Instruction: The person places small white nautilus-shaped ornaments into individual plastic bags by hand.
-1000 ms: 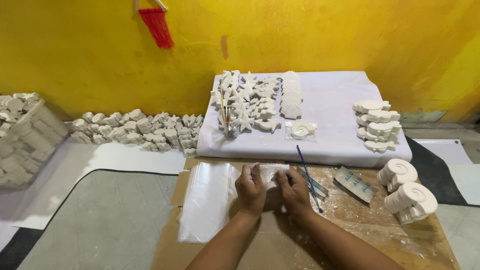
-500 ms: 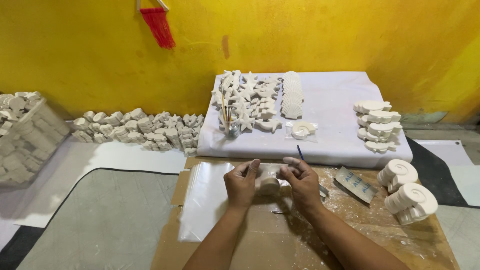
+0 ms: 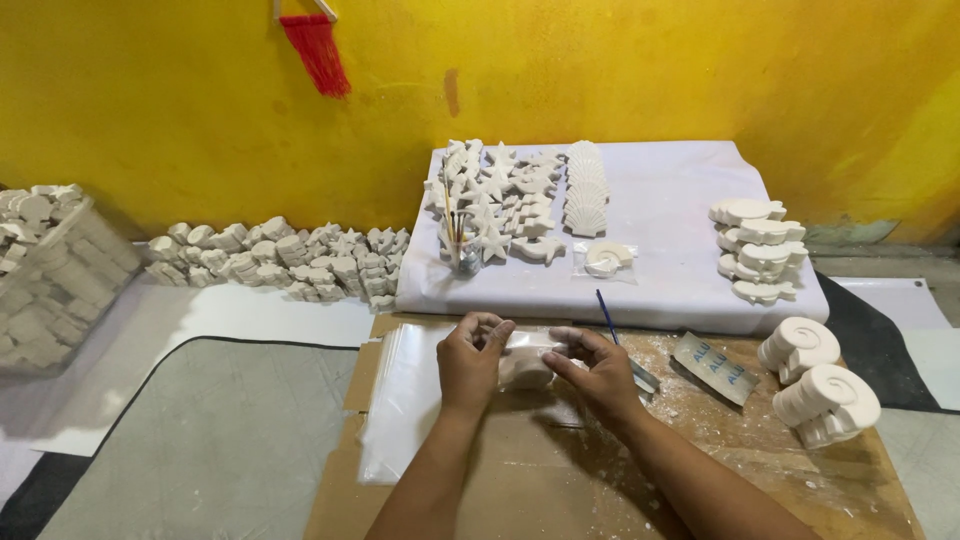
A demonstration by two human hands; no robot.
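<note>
My left hand (image 3: 470, 362) and my right hand (image 3: 598, 372) together hold a white plaster piece wrapped in a clear plastic bag (image 3: 528, 358), just above a brown cardboard sheet (image 3: 520, 480). The fingers of both hands pinch the bag's top edge. A stack of clear plastic bags (image 3: 405, 400) lies on the cardboard left of my hands. A blue-handled brush (image 3: 607, 316) lies just beyond my right hand.
A white-covered board (image 3: 660, 200) behind holds plaster starfish (image 3: 495, 195), shells (image 3: 586, 195), a bagged snail piece (image 3: 606, 258) and a jar of brushes (image 3: 462, 250). Spiral shell casts (image 3: 815, 385) stand at right. More casts (image 3: 280, 258) line the yellow wall; a clear box (image 3: 55, 285) sits left.
My hands lifted the plaster piece off the cardboard and drew closer together, now pinching the bag's top edge around it.
</note>
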